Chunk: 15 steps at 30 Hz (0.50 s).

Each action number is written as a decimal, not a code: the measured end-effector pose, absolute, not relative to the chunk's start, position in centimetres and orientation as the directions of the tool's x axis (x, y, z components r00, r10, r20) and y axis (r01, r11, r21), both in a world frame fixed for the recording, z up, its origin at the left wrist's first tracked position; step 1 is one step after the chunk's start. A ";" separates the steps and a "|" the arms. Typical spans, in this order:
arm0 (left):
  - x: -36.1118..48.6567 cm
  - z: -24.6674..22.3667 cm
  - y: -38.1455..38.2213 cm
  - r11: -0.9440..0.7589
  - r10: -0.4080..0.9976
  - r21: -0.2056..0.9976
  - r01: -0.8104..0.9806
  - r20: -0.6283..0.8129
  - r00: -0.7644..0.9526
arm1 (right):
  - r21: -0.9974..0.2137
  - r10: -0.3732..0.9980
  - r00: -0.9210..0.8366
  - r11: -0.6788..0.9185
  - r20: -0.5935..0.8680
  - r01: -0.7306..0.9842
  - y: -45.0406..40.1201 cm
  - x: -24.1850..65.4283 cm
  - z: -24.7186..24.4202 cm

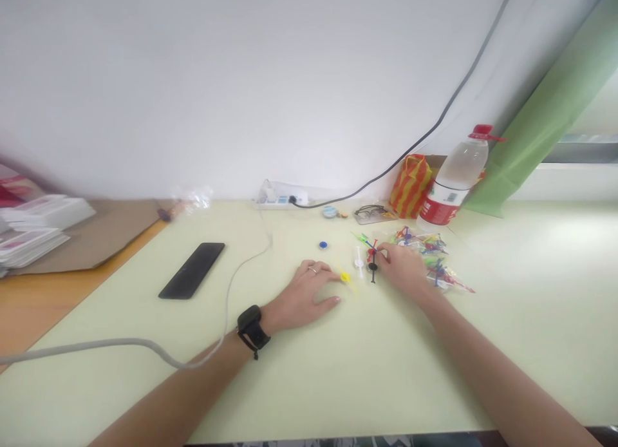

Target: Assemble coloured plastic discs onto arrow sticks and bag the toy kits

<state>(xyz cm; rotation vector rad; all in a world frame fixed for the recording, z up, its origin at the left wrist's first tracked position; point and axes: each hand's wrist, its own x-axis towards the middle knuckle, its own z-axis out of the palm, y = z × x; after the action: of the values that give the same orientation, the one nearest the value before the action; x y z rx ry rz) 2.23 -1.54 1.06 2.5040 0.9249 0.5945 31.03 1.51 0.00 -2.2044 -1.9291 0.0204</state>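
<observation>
On the table, perhaps steadying yellow piece with spread left hand, bunching right hand by black piece with unclear hold.

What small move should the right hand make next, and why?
I'd probably have the right hand ease the black piece clear of the red piece: both crowd together beside it, whereas the white piece and yellow piece lie apart. Whether it grips either is unclear.

The bottom edge cuts off 2 forearms. The right hand hides part of the blurred heap. The bottle label is too small to read.
</observation>
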 end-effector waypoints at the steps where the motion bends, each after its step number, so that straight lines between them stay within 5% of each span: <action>1: 2.2 1.1 -1.6 -0.720 0.659 0.476 0.505 0.238 0.714 | -0.164 0.983 0.138 -0.117 0.122 0.980 1.5 30.9 0.0; 15: 2.2 1.1 -1.6 -0.710 0.668 0.470 0.525 0.214 0.713 | -0.186 0.983 0.158 -0.138 0.094 0.973 1.2 30.9 0.5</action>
<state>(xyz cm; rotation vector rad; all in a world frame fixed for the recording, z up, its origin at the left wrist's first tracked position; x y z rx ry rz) 2.15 -1.60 1.09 2.5429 0.9252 0.5271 30.89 1.16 0.55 -2.2266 -1.9152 0.0739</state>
